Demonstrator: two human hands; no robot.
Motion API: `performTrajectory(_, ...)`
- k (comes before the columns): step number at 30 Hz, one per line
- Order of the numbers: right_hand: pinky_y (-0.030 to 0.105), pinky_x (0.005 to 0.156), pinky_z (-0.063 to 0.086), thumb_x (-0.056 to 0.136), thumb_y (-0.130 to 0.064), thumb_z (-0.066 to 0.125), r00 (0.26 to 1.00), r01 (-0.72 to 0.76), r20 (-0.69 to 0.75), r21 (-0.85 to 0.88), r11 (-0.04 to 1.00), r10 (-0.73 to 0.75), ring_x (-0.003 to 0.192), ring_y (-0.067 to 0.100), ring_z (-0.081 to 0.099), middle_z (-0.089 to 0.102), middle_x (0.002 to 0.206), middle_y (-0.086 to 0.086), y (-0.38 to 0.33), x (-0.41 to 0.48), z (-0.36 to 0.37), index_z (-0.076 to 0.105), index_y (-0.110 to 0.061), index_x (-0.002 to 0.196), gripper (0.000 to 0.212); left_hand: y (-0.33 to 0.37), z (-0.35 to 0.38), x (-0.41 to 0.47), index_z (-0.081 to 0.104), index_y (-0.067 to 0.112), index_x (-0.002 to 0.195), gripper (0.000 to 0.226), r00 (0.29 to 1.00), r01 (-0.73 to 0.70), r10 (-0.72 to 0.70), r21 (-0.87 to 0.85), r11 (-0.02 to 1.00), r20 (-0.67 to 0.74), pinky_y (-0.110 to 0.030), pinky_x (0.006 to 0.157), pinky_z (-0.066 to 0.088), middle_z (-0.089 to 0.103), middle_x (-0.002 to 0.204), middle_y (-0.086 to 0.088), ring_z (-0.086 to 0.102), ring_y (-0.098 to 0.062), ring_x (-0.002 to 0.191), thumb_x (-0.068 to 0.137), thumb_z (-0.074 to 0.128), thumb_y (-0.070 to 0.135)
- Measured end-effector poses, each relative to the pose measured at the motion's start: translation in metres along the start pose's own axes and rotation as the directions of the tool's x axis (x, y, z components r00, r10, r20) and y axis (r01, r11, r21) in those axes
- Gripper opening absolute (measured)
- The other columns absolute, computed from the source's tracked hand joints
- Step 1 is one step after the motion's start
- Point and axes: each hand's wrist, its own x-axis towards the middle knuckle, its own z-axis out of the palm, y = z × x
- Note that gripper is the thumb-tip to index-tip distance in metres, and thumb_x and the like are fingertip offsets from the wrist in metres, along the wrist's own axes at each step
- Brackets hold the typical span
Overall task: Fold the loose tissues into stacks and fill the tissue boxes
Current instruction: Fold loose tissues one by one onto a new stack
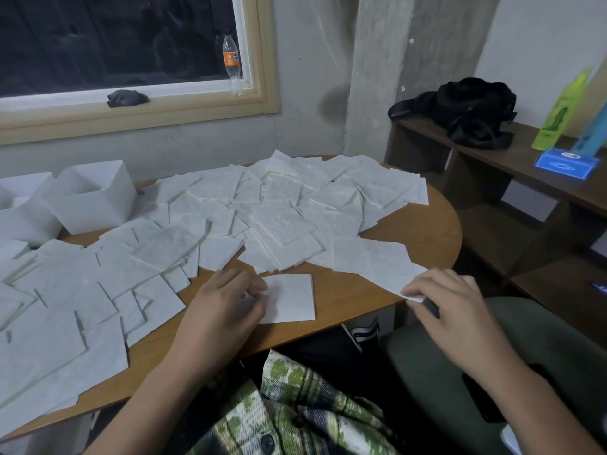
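Left hand [226, 303]: grips folded tissue [290, 298], lower centre.
Right hand [440, 300]: pinches loose tissue [371, 261] corner, lower right.
Risk: your pull may tear it or drag the pile [279, 218] off the surface [423, 231].

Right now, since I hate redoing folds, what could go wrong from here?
The right hand pinches one corner of a loose tissue at the edge of the pile; pulling may tear it or drag neighbours off the table. The folded tissue lies close to the table's near edge; an arm could sweep it off.
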Motion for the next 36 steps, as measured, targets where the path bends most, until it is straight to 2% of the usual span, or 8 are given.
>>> performTrajectory(6,0.026,0.087,0.042,0.092,-0.009,0.078,0.998,-0.048,-0.038,0.145,0.988,0.054,0.09,0.007,0.063,0.066,0.093,-0.021,-0.015,0.012,-0.018,0.071,-0.029,0.095,0.021,0.002,-0.004,0.001,0.068,0.036,0.1,0.013,0.999,0.043,-0.042,-0.046,0.998,0.022,-0.011,0.076,0.04,0.063,0.097,0.022,0.057,-0.001,0.095,0.096,0.076,0.026)
performTrajectory(11,0.011,0.068,0.045,0.093,-0.007,0.078,0.986,-0.096,-0.101,0.296,0.95,0.131,0.081,0.011,0.064,0.066,0.088,-0.015,-0.036,0.025,-0.029,0.075,-0.024,0.094,0.017,0.002,-0.007,0.0,0.067,0.042,0.101,0.014,0.995,0.095,-0.093,-0.089,0.991,0.033,-0.017,0.075,0.044,0.065,0.096,0.022,0.061,-0.008,0.099,0.097,0.075,0.03)
performTrajectory(22,0.034,0.077,0.054,0.098,-0.018,0.075,0.985,-0.092,-0.064,0.596,0.798,0.161,0.084,0.021,0.064,0.073,0.092,-0.004,-0.083,0.05,-0.035,0.077,-0.028,0.097,0.01,0.012,-0.018,0.001,0.069,0.039,0.107,0.013,0.978,0.207,-0.204,-0.275,0.939,0.04,-0.02,0.075,0.044,0.072,0.101,0.022,0.067,-0.002,0.101,0.097,0.076,0.038)
performTrajectory(27,0.023,0.077,0.051,0.098,-0.018,0.076,0.995,-0.055,-0.023,0.657,0.751,0.093,0.085,0.019,0.063,0.071,0.092,-0.008,-0.108,0.057,-0.03,0.077,-0.027,0.098,0.009,0.015,-0.022,0.001,0.067,0.035,0.123,0.024,0.977,0.209,-0.209,-0.397,0.893,0.044,-0.026,0.081,0.048,0.072,0.12,0.027,0.068,-0.002,0.11,0.1,0.07,0.041)
performTrajectory(30,0.024,0.078,0.052,0.098,-0.02,0.077,0.998,-0.05,0.0,0.681,0.73,0.068,0.086,0.02,0.064,0.072,0.093,-0.005,-0.119,0.06,-0.027,0.077,-0.027,0.099,0.007,0.016,-0.026,-0.001,0.064,0.035,0.132,0.029,0.971,0.235,-0.229,-0.466,0.853,0.07,-0.025,0.091,0.049,0.072,0.126,0.026,0.065,-0.001,0.12,0.104,0.066,0.04)
performTrajectory(33,0.031,0.076,0.054,0.098,-0.02,0.077,0.998,-0.052,0.026,0.729,0.683,0.049,0.082,0.02,0.063,0.07,0.088,-0.003,-0.126,0.065,-0.019,0.078,-0.027,0.1,0.007,0.012,-0.027,-0.003,0.067,0.035,0.127,0.028,0.962,0.26,-0.266,-0.547,0.796,0.07,-0.04,0.091,0.052,0.076,0.119,0.015,0.07,-0.01,0.109,0.104,0.067,0.05)
performTrajectory(35,0.043,0.073,0.052,0.098,-0.022,0.077,0.996,-0.088,0.048,0.749,0.657,0.078,0.078,0.03,0.062,0.066,0.082,0.004,-0.125,0.07,-0.008,0.077,-0.028,0.1,0.007,0.008,-0.027,-0.003,0.071,0.027,0.114,0.03,0.95,0.275,-0.309,-0.603,0.748,0.049,-0.052,0.086,0.05,0.077,0.103,0.004,0.071,-0.023,0.097,0.099,0.069,0.054)
performTrajectory(36,0.046,0.07,0.051,0.098,-0.022,0.078,0.992,-0.116,0.058,0.758,0.642,0.111,0.078,0.036,0.061,0.065,0.081,0.01,-0.122,0.073,-0.001,0.077,-0.029,0.1,0.007,0.007,-0.026,-0.003,0.072,0.025,0.108,0.028,0.94,0.286,-0.338,-0.625,0.726,0.038,-0.05,0.082,0.049,0.076,0.096,0.0,0.07,-0.024,0.09,0.098,0.072,0.051)
